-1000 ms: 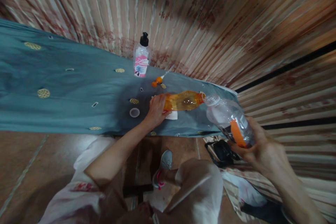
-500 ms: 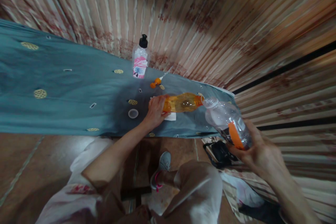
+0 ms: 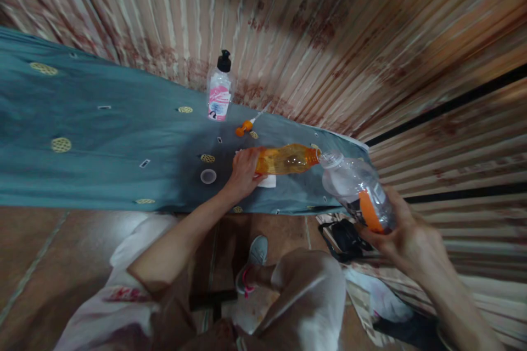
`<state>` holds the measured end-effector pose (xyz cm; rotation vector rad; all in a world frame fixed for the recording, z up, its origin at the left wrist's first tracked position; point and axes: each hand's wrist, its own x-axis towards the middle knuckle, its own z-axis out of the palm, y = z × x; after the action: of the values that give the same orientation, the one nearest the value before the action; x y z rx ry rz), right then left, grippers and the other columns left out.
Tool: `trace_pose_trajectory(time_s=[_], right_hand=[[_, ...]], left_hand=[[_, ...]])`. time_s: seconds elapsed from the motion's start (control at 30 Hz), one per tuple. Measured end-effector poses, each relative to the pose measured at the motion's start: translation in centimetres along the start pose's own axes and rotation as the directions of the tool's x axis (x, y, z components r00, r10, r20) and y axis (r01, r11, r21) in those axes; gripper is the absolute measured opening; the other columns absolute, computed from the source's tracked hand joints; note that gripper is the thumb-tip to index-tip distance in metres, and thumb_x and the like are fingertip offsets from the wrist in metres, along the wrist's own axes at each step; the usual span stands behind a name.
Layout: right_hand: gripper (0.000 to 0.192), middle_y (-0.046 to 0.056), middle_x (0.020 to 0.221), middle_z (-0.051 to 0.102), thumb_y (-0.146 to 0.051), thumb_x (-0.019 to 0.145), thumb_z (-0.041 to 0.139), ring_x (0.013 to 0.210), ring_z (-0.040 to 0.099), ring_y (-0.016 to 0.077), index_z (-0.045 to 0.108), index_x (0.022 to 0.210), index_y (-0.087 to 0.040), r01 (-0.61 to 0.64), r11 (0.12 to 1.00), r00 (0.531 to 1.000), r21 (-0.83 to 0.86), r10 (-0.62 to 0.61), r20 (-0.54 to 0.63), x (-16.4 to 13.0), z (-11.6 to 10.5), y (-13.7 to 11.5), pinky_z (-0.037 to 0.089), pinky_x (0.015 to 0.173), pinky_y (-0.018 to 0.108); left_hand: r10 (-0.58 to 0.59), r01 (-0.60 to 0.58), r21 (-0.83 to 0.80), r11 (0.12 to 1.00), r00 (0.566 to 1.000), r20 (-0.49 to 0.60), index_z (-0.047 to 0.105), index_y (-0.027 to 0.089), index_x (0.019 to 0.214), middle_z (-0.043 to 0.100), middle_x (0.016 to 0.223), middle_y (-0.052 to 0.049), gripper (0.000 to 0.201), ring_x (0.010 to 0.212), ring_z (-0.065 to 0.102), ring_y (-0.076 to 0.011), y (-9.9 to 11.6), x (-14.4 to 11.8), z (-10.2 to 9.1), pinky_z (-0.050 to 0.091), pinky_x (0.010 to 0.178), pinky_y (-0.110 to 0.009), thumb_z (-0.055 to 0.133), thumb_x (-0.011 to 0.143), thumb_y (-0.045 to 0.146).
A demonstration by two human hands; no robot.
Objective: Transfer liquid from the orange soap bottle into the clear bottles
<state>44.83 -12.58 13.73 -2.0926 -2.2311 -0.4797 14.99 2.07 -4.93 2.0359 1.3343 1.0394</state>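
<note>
Left hand (image 3: 246, 171), fingers clamped on amber bottle (image 3: 288, 159); right hand (image 3: 411, 236), fingers clamped on clear bottle (image 3: 348, 182), by amber bottle's mouth; orange pump (image 3: 246, 126) beyond amber bottle

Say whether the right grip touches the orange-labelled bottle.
Touching: the head view shows the right grip closed around the lower end of the orange-labelled bottle.

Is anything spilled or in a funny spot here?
I see no spill. The orange pump lies loose on the blue-green cloth, which looks odd because the pink-labelled bottle nearby has its black pump on.
</note>
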Motion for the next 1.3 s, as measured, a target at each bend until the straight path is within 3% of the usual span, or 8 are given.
trace_pose_trajectory(time_s=[1.0,1.3], right_hand=[[0.08,0.023,0.106,0.075,-0.059,0.083,0.059,0.084,0.074,0.0389,0.052,0.145,-0.009,-0.01,1.0,1.0,0.001,0.01,0.009,-0.23,0.0,0.16,0.06,0.064,0.048],[0.079,0.021,0.108,0.076,-0.057,0.082,0.061,0.084,0.074,0.038,0.051,0.146,-0.011,-0.002,1.0,1.0,-0.006,0.002,0.015,-0.45,-0.04,0.43,0.06,0.065,0.047]], left_hand=[[0.009,-0.009,-0.007,1.0,1.0,0.007,0.048,0.019,0.147,0.059,0.142,-0.018,0.066,0.134,0.052,-0.0366,-0.08,-0.01,-0.05,0.036,0.118,-0.055,0.067,0.091,0.049],[0.008,-0.008,0.003,1.0,1.0,0.008,0.049,0.019,0.146,0.059,0.142,-0.017,0.065,0.133,0.051,-0.0359,-0.05,0.09,0.05,0.036,0.118,-0.055,0.07,0.09,0.042]])
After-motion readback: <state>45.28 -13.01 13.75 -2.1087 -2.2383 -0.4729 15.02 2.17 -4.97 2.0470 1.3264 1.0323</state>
